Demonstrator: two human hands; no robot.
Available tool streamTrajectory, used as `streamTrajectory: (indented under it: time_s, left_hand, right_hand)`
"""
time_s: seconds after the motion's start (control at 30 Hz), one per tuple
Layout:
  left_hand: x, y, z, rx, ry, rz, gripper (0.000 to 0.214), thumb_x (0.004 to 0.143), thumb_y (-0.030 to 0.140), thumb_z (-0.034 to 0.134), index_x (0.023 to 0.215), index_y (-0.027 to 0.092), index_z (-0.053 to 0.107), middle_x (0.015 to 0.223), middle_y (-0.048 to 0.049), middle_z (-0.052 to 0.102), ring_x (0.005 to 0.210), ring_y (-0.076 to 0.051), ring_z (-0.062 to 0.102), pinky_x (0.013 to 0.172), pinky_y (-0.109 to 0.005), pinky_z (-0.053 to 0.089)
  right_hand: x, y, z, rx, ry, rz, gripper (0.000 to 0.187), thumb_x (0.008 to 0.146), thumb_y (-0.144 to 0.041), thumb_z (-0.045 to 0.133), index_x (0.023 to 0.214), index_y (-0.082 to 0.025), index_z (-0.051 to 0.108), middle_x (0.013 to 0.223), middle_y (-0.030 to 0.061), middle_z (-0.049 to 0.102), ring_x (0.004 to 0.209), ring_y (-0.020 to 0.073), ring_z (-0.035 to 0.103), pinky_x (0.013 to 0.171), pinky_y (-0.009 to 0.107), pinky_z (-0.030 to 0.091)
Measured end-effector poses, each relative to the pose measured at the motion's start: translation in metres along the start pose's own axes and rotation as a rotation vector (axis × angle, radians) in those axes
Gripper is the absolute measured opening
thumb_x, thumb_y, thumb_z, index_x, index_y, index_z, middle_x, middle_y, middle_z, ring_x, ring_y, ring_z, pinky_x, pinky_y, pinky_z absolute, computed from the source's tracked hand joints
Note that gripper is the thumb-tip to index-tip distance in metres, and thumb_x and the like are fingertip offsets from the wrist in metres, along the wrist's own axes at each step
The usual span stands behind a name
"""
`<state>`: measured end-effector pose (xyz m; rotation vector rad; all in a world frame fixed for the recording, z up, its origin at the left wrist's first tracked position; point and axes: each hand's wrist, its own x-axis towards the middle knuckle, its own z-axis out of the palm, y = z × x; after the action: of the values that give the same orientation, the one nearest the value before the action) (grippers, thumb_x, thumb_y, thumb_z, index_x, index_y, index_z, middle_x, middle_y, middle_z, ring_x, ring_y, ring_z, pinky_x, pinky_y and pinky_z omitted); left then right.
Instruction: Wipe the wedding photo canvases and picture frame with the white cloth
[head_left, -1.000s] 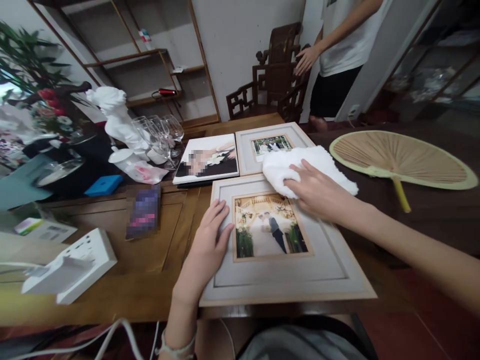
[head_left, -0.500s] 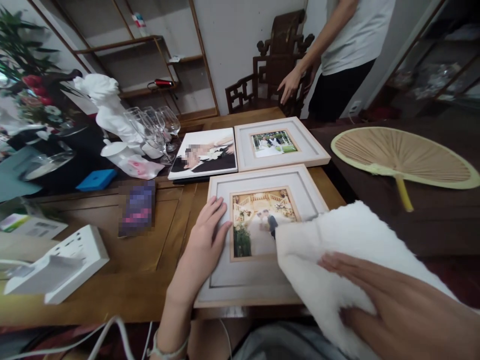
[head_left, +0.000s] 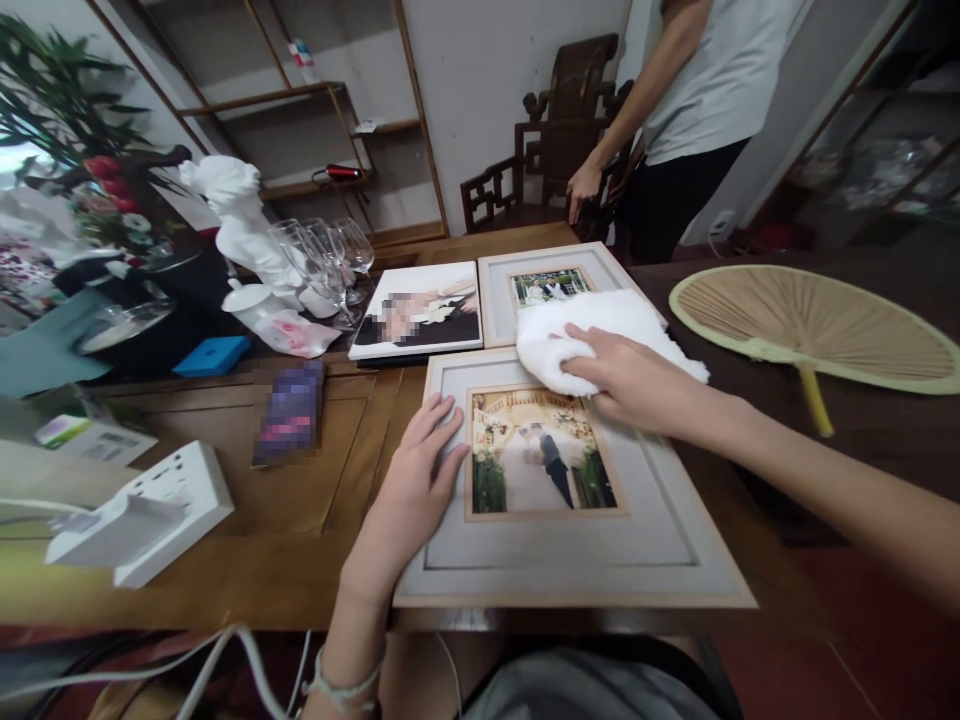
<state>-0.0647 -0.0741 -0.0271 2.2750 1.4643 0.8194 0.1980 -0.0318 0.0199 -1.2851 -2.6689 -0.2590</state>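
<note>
A light wooden picture frame (head_left: 570,555) lies flat at the table's front edge, with a wedding photo (head_left: 540,455) in its middle. My left hand (head_left: 424,470) rests on the frame's left side, fingers outstretched. Gripped in my right hand (head_left: 626,375) is a white fluffy cloth (head_left: 551,340), bunched at the frame's far edge. The cloth covers that edge and part of a second picture frame (head_left: 499,290) lying behind. Left of the second frame lies a photo panel (head_left: 420,310).
Wine glasses (head_left: 352,255), a white bust (head_left: 247,225) and a blue box (head_left: 212,356) stand at the left. A white power strip (head_left: 180,510) is nearer. To the right lies a palm-leaf fan (head_left: 810,320). Another person (head_left: 705,90) stands beside a wooden chair (head_left: 577,110).
My right hand has carried the cloth from the frame's near right side to its far edge, uncovering the wedding photo. My left hand stays put. The other person's hand has moved slightly.
</note>
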Motion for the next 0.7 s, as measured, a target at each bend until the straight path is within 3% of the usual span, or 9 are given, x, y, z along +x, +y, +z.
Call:
streamTrajectory:
  time_s: [0.1, 0.23, 0.3, 0.37, 0.47, 0.57, 0.7]
  left_hand:
    - [0.0, 0.0, 0.001, -0.003, 0.016, -0.001, 0.034, 0.087, 0.024, 0.048, 0.119, 0.017, 0.054, 0.133, -0.0095, 0.049, 0.13, -0.022, 0.034, 0.107, -0.045, 0.03]
    - [0.0, -0.002, 0.001, -0.013, 0.019, -0.003, 0.034, 0.086, 0.024, 0.047, 0.119, 0.016, 0.054, 0.133, -0.0097, 0.049, 0.13, -0.022, 0.034, 0.107, -0.045, 0.03]
    - [0.0, -0.002, 0.001, -0.014, 0.024, -0.001, 0.034, 0.086, 0.025, 0.047, 0.119, 0.017, 0.054, 0.133, -0.0095, 0.048, 0.13, -0.022, 0.034, 0.107, -0.046, 0.03]
    - [0.0, -0.003, 0.001, -0.017, 0.029, 0.013, 0.033, 0.087, 0.025, 0.047, 0.118, 0.018, 0.054, 0.133, -0.0094, 0.049, 0.13, -0.022, 0.035, 0.106, -0.046, 0.03]
    - [-0.001, -0.003, 0.001, -0.021, 0.03, 0.028, 0.034, 0.087, 0.026, 0.047, 0.118, 0.018, 0.054, 0.133, -0.0099, 0.049, 0.13, -0.023, 0.035, 0.106, -0.047, 0.03]
    - [-0.001, -0.004, 0.001, -0.019, 0.021, 0.026, 0.034, 0.087, 0.026, 0.046, 0.119, 0.017, 0.054, 0.134, -0.0104, 0.048, 0.13, -0.022, 0.034, 0.107, -0.046, 0.03]
    - [-0.001, -0.004, 0.0, 0.007, -0.005, 0.027, 0.035, 0.087, 0.025, 0.045, 0.12, 0.015, 0.053, 0.135, -0.0116, 0.047, 0.131, -0.022, 0.032, 0.107, -0.045, 0.029]
  right_hand:
    - [-0.001, -0.006, 0.005, 0.04, -0.033, -0.091, 0.046, 0.059, 0.004, 0.044, 0.099, -0.009, 0.062, 0.127, 0.0225, 0.047, 0.121, 0.0344, 0.039, 0.096, 0.047, 0.033]
    - [-0.038, -0.041, 0.006, 0.111, -0.098, -0.115, 0.04, 0.059, 0.002, 0.049, 0.092, -0.012, 0.066, 0.129, 0.0212, 0.047, 0.124, 0.0353, 0.035, 0.099, 0.053, 0.029]
    - [-0.061, -0.062, 0.002, 0.166, -0.076, -0.115, 0.023, 0.066, -0.005, 0.053, 0.077, -0.017, 0.068, 0.127, 0.0169, 0.051, 0.121, 0.0349, 0.04, 0.097, 0.055, 0.031]
    - [-0.082, -0.078, -0.008, 0.199, 0.046, -0.111, 0.019, 0.073, -0.013, 0.053, 0.061, -0.021, 0.065, 0.123, 0.0117, 0.056, 0.117, 0.034, 0.045, 0.094, 0.055, 0.035]
    - [-0.101, -0.094, -0.028, 0.266, 0.007, -0.225, 0.02, 0.078, -0.02, 0.052, 0.062, -0.026, 0.064, 0.122, 0.0046, 0.057, 0.113, 0.0285, 0.051, 0.091, 0.047, 0.044]
    - [-0.104, -0.101, -0.035, 0.307, 0.003, -0.231, 0.021, 0.078, -0.018, 0.051, 0.065, -0.027, 0.064, 0.124, 0.0039, 0.056, 0.114, 0.0261, 0.051, 0.091, 0.043, 0.045]
    - [-0.085, -0.091, -0.014, 0.288, -0.028, -0.129, 0.021, 0.066, -0.009, 0.054, 0.074, -0.023, 0.068, 0.13, 0.0114, 0.05, 0.12, 0.033, 0.042, 0.094, 0.052, 0.039]
